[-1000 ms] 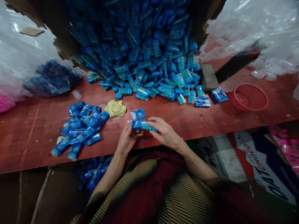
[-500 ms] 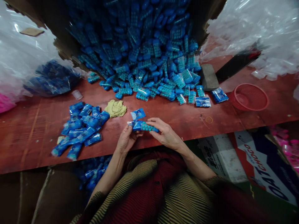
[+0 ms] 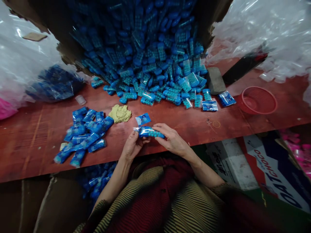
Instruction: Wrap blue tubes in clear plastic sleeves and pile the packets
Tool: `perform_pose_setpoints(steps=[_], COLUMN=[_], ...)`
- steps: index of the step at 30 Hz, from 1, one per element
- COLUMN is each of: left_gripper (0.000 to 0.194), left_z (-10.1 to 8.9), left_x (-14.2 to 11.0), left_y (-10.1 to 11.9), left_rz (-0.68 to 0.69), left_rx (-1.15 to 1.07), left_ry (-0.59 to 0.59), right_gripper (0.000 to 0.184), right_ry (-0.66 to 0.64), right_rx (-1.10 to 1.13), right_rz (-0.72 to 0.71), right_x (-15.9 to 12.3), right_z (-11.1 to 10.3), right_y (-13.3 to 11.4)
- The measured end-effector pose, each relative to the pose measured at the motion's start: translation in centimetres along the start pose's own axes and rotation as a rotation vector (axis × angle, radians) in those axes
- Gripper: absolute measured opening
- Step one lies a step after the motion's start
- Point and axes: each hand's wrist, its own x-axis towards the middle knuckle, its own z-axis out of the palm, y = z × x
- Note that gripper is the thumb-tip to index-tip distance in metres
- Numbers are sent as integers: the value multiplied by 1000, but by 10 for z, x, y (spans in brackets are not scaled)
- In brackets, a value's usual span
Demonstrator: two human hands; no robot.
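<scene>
My right hand [image 3: 171, 139] is closed on the right end of a small clear bottle of blue balls [image 3: 156, 133]. My left hand [image 3: 133, 144] pinches a shiny blue printed sleeve [image 3: 143, 131], which is around the bottle's left part. Just beyond my hands a flat blue sleeve [image 3: 143, 119] lies on the red table. To the left is a pile of blue sleeved bottles [image 3: 85, 129]. A large heap of bare blue bottles [image 3: 150, 77] spills from a torn cardboard box in front of me.
A crumpled yellow cloth [image 3: 120, 113] lies left of centre. On the right are a red plastic basket [image 3: 259, 101], a grey block [image 3: 216, 80] and flat blue packets [image 3: 210, 105]. A plastic bag of blue sleeves [image 3: 54, 82] sits at the left. Below the table edge are printed cartons [image 3: 267, 168].
The blue sleeve now reaches further right over the bottle, covering more of the balls. Both hands keep nearly the same place; the view has shifted slightly.
</scene>
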Motion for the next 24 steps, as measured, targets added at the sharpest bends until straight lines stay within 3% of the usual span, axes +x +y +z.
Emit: perform_pose_setpoints(steps=[4, 12, 17, 21, 24], left_gripper=[29, 19, 6, 7, 9], left_z=[2, 13, 12, 13, 20], left_x=[1, 8, 7, 9, 11], left_y=[-3, -13, -9, 1, 10], left_rz=[6, -61, -130, -187, -222], left_rx=[30, -124, -141, -146, -129], left_ry=[41, 191, 242, 223, 250], right_gripper=[35, 41, 38, 39, 34], right_ry=[-7, 38, -35, -27, 37], right_rx=[47, -276, 114, 462, 406], right_rz=[6, 26, 74, 240, 257], right_x=[0, -11, -11, -6, -5], right_z=[1, 39, 35, 29, 31], right_y=[1, 16, 15, 22, 23])
